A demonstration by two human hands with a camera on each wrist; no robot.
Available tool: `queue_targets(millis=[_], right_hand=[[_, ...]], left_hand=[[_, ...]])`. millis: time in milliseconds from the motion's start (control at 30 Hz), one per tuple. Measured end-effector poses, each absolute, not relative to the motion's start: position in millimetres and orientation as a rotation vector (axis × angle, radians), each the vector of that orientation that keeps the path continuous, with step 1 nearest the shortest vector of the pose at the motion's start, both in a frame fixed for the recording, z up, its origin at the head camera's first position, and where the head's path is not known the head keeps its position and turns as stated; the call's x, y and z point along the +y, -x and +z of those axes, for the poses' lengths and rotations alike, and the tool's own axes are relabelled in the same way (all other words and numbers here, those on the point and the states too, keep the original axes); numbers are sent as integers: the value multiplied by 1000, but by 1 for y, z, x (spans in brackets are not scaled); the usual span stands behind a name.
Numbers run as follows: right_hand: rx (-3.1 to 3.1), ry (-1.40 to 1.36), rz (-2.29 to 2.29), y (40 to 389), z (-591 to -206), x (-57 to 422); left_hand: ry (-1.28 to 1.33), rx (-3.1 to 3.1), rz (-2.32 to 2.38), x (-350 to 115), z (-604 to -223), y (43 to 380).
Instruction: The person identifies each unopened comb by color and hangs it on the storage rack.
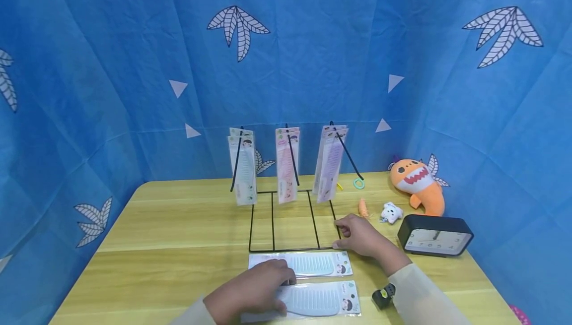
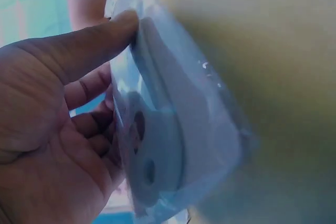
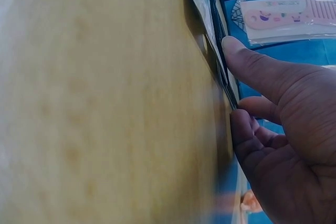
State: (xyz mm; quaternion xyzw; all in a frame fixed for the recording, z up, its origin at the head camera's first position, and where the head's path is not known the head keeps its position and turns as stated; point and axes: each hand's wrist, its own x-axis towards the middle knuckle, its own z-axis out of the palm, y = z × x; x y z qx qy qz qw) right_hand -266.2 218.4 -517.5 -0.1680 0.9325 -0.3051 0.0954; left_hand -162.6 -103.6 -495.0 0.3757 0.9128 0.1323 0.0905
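My left hand [image 1: 259, 288] pinches the left part of a packaged pale comb [image 1: 315, 300] near the table's front. In the left wrist view the thumb lies on the clear wrapper and the fingers curl at its other side. Just beyond lies a second packaged pale comb [image 1: 313, 264], partly covered by that hand. My right hand [image 1: 359, 235] holds the front right corner of a black wire rack [image 1: 273, 226] between thumb and forefinger. From the rack's hooks hang packaged combs: green [image 1: 244, 176], pink [image 1: 287, 171] and purple [image 1: 329, 171].
To the right stand an orange shark plush [image 1: 422, 186], a small white plush [image 1: 391, 213] and a black clock [image 1: 435, 235]. A small orange toy [image 1: 363, 208], a teal ring [image 1: 359, 183] and a small black object [image 1: 382, 297] lie nearby. Blue patterned cloth [image 1: 313, 77] surrounds the table.
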Motion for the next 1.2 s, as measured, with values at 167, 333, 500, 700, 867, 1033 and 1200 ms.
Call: queue_targets(millis=[167, 333, 500, 700, 867, 1033, 1200], right_hand=[[2773, 503, -893, 266, -518, 218], [2774, 517, -893, 267, -518, 219], [2771, 517, -888, 267, -518, 218], [2787, 511, -877, 269, -519, 218], [2784, 501, -885, 269, -518, 217], [2775, 490, -894, 268, -517, 216], [2779, 500, -890, 268, -519, 217]], left_hand=[[-1099, 2631, 569, -113, -486, 171], [-1094, 2530, 701, -123, -472, 176], [-1064, 2483, 797, -137, -463, 177], [-1001, 2429, 961, -151, -453, 179], [-937, 2394, 1131, -161, -446, 180], [-905, 2373, 1286, -169, -443, 179], [-837, 2411, 1372, -176, -441, 178]])
